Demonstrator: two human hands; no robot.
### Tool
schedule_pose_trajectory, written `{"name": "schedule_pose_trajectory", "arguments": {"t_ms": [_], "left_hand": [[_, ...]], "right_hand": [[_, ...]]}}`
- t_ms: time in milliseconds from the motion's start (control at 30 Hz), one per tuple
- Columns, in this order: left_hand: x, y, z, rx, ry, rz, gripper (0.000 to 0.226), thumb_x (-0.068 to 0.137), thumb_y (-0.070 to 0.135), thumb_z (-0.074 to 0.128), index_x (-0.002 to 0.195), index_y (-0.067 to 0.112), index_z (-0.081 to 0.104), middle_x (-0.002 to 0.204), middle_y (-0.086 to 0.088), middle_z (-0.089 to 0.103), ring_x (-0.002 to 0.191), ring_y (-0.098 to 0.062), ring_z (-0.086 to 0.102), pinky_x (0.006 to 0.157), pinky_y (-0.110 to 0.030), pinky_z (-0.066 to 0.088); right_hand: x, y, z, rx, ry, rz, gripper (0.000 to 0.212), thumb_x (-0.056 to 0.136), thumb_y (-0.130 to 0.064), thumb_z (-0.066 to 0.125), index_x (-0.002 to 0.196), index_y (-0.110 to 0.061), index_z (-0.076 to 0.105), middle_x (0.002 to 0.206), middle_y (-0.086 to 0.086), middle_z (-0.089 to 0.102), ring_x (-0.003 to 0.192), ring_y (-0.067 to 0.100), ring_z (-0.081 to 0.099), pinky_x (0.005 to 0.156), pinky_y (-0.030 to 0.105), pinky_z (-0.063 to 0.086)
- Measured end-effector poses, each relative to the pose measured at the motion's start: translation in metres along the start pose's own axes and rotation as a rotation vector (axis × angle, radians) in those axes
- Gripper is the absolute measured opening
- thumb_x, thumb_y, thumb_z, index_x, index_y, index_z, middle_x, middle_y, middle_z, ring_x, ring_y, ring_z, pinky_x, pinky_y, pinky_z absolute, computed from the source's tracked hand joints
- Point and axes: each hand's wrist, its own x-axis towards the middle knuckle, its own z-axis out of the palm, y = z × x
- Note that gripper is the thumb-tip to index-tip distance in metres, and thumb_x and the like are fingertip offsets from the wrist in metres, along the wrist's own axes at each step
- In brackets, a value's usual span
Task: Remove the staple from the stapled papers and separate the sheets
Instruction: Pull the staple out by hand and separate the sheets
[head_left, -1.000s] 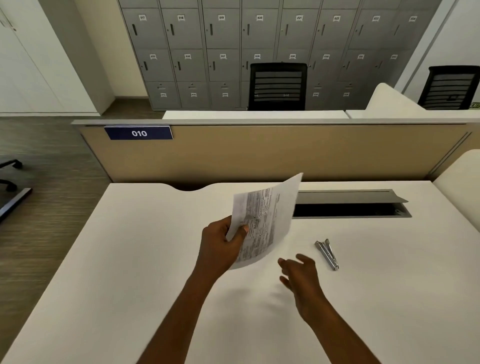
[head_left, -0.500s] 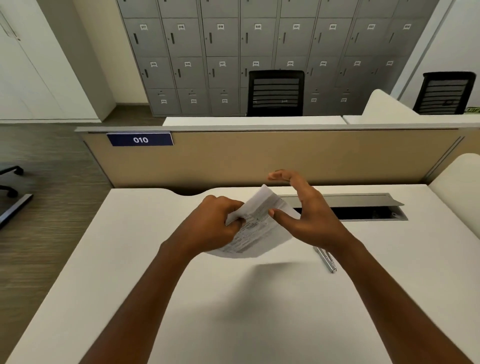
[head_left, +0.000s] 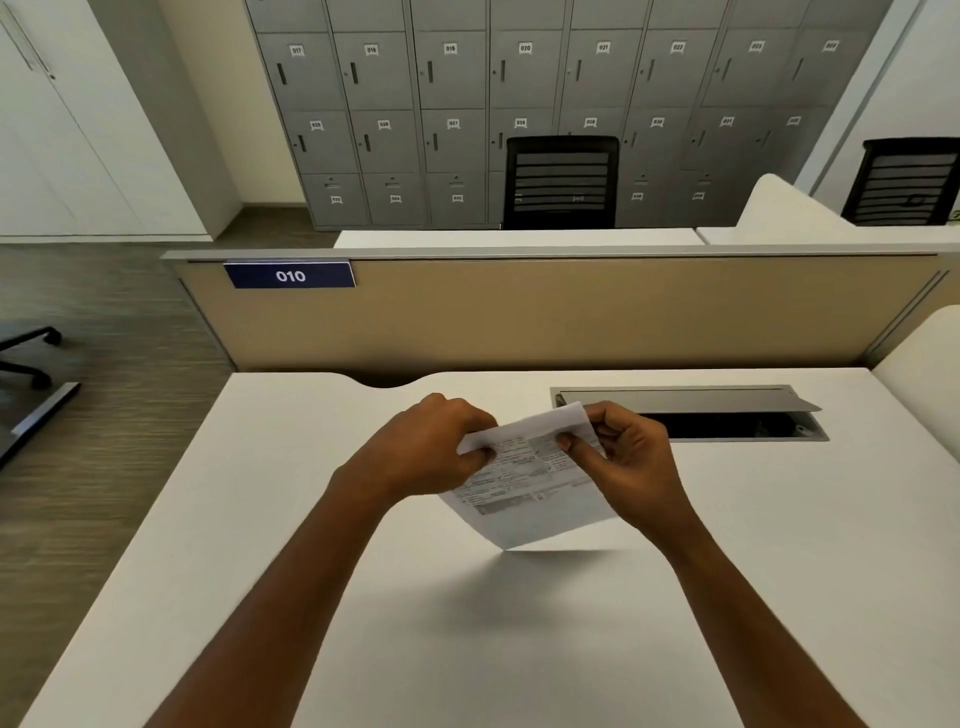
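Note:
The stapled papers (head_left: 524, 488) are white printed sheets held above the white desk (head_left: 260, 519), tilted with the lower corner pointing down. My left hand (head_left: 431, 447) pinches their upper left corner. My right hand (head_left: 623, 457) pinches the upper right part, thumb on the printed face. The staple itself is too small to make out. The metal staple remover seen earlier is hidden behind my right hand and arm.
An open cable tray (head_left: 691, 415) with a raised grey lid is set into the desk behind my right hand. A tan partition (head_left: 571, 312) labelled 010 closes the far edge. Grey lockers and two black chairs stand beyond.
My right hand rose from the desk and took hold of the papers' right side. Both hands lowered the papers and turned them flatter. The staple remover went out of sight behind my right arm.

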Motion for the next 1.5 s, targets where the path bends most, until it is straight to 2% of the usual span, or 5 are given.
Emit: {"name": "schedule_pose_trajectory", "arguments": {"t_ms": [100,367,600,1033,1500], "left_hand": [[-0.007,-0.027,-0.001,-0.155,0.087,-0.075,0.013,0.092,0.029,0.068,0.099,0.026,0.078,0.093,0.011,0.077,0.084,-0.01,0.069,0.077,-0.035,0.06],[-0.022,-0.019,0.059,-1.252,0.311,-0.22,0.025,0.094,0.003,0.067,0.118,0.004,0.071,0.113,-0.014,0.077,0.105,-0.027,0.074,0.086,-0.036,0.062],[-0.011,-0.001,0.077,-1.166,0.474,-0.268,0.014,0.096,0.018,0.067,0.105,0.02,0.077,0.099,-0.001,0.081,0.092,-0.017,0.077,0.076,-0.026,0.061],[-0.003,0.001,0.108,-1.166,0.678,-0.265,0.019,0.1,0.012,0.062,0.105,0.023,0.077,0.097,-0.002,0.079,0.091,-0.025,0.075,0.08,-0.039,0.063],[0.002,-0.014,0.135,-1.195,0.622,-0.344,0.018,0.101,0.019,0.061,0.114,0.021,0.073,0.106,-0.002,0.078,0.101,-0.025,0.073,0.088,-0.042,0.062]], "right_hand": [[-0.004,0.006,-0.01,0.062,0.082,0.047,0.017,0.088,-0.001,0.072,0.105,-0.005,0.071,0.096,0.006,0.078,0.093,0.024,0.075,0.079,0.036,0.061],[-0.017,0.032,-0.02,0.22,0.259,0.194,0.019,0.091,-0.005,0.068,0.11,-0.005,0.069,0.102,0.01,0.076,0.093,0.023,0.073,0.074,0.026,0.058],[-0.017,0.042,-0.012,0.261,0.34,0.225,0.02,0.093,-0.006,0.066,0.112,-0.007,0.068,0.101,0.006,0.077,0.092,0.018,0.071,0.076,0.026,0.058],[-0.018,0.052,0.006,0.235,0.345,0.206,0.02,0.098,-0.005,0.059,0.118,-0.004,0.062,0.108,0.016,0.071,0.095,0.016,0.069,0.073,0.024,0.057],[-0.022,0.069,0.018,0.134,0.306,0.228,0.029,0.097,-0.003,0.06,0.122,-0.017,0.065,0.114,0.002,0.073,0.108,0.017,0.068,0.083,0.028,0.059]]}}
